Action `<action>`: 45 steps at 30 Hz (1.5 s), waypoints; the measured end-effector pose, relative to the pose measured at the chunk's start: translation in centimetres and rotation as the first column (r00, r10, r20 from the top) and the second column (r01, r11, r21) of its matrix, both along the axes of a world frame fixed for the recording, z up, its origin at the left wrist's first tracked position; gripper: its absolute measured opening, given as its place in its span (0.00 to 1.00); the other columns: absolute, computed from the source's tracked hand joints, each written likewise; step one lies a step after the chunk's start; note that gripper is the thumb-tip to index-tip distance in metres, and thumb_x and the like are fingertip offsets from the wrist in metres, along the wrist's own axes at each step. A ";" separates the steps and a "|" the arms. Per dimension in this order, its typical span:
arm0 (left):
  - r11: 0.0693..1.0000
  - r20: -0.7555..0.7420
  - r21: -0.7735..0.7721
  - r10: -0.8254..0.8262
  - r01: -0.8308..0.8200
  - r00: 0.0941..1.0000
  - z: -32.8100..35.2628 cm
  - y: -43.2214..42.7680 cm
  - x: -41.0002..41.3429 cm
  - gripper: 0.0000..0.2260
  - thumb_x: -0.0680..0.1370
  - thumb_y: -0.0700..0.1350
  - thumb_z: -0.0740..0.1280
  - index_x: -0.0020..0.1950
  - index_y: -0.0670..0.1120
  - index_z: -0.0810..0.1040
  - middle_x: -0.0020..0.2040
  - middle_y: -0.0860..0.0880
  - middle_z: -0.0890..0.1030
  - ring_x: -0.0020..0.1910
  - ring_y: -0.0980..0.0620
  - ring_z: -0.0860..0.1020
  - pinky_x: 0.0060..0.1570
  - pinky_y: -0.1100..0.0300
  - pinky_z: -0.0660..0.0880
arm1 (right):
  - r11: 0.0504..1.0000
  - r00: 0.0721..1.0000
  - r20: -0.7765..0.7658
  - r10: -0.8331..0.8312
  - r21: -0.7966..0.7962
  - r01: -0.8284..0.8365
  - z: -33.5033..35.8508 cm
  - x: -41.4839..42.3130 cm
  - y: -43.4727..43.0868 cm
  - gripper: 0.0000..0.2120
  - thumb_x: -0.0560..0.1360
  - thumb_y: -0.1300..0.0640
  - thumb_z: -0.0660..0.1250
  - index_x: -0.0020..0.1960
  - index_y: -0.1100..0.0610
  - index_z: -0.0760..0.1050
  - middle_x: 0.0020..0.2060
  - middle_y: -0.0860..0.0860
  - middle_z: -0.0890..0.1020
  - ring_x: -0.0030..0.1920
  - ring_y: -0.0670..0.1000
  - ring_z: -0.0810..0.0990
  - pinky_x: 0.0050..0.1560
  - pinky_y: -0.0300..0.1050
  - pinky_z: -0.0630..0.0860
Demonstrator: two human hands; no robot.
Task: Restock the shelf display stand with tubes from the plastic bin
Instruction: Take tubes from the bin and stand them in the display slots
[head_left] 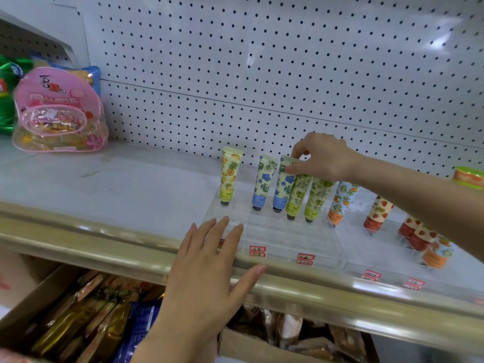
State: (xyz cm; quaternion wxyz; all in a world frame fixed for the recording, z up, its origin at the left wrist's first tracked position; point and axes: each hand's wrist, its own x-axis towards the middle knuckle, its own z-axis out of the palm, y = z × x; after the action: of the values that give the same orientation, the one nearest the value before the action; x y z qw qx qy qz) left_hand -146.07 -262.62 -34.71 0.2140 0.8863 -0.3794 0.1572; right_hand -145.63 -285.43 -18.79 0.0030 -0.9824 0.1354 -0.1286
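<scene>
The blue-flowered tube (283, 187) stands cap down in the back row of the clear display stand (288, 239), third from the left. The right hand (324, 155) pinches its flat upper end between thumb and fingertips. Whether its cap is fully seated in its slot is unclear. Just to its left is a second blue tube (264, 179), and further left, apart from it, a yellow pineapple tube (230, 176). Close against its right side lean two green tubes (309, 196), then an orange-print tube (343, 203) and a strawberry tube (378, 213). All stand cap down, tilted a little backward. Lower at the far right, more tubes (424, 239) cluster nearer the front.

The left hand (207, 265) is released, fingers straight and spread. Its fingertips are at the stand's front left corner and its thumb lies over the gold front rail (104, 231); it holds nothing. Red price labels (257, 251) sit along the stand's front edge.

The stand rests on a pale shelf (104, 184) backed by a white pegboard (262, 74). At the shelf's far left stands a pink transparent pouch (60, 113) with green packets (7, 95) behind it. Below the rail, a cardboard box (36, 292) holds wrapped snack packets (91, 323)
</scene>
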 end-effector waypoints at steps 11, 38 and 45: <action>1.000 0.009 0.012 0.002 -0.002 1.000 0.1 0.1 0.0 0.29 0.78 0.67 0.50 0.70 0.52 0.72 0.69 0.50 0.74 0.69 0.49 0.71 0.69 0.55 0.52 | 1.000 1.000 -0.003 0.005 -0.026 -0.005 -0.4 0.0 -0.1 0.14 0.73 0.45 0.68 0.52 0.53 0.79 0.52 0.51 0.79 0.54 0.52 0.73 0.54 0.50 0.61; 0.996 0.087 0.041 -0.088 0.085 0.992 0.3 -2.5 -1.3 0.28 0.80 0.65 0.47 0.67 0.52 0.74 0.67 0.48 0.76 0.69 0.48 0.71 0.69 0.40 0.52 | 0.979 0.997 0.062 -0.051 -0.193 0.062 0.8 -4.6 -2.9 0.07 0.73 0.49 0.67 0.40 0.51 0.78 0.51 0.52 0.78 0.50 0.52 0.71 0.50 0.47 0.55; 0.995 0.074 0.057 -0.086 0.082 0.994 0.2 -2.6 -1.2 0.28 0.80 0.66 0.47 0.67 0.52 0.75 0.66 0.50 0.77 0.67 0.48 0.73 0.70 0.40 0.51 | 0.980 0.992 0.041 -0.119 -0.154 0.124 0.5 -4.1 -4.0 0.08 0.74 0.47 0.66 0.42 0.51 0.78 0.49 0.52 0.80 0.47 0.51 0.69 0.50 0.47 0.55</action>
State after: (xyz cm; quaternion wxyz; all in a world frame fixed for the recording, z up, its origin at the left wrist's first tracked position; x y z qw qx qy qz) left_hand -147.24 -265.23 -34.47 0.1819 0.8684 -0.4282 0.1716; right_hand -149.78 -289.42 -18.27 -0.0795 -0.9674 0.1845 -0.1545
